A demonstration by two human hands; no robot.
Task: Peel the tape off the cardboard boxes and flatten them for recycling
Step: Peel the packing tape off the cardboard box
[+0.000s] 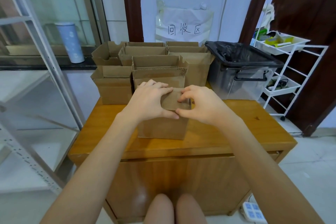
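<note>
Box (163,127) standing on wooden table (236,132); left hand (149,100) and right hand (201,103) both gripping its closed top, fingers curling over edges.

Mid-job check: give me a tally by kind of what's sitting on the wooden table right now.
Cardboard boxes: 6 distinguishable, counting the front box; the rear ones overlap, so there may be more
Clear bin with black liner: 1
Total: 7

Both hands, left (148,99) and right (201,104), are gripping the top of the cardboard box (163,127) standing on the counter (227,132).
</note>
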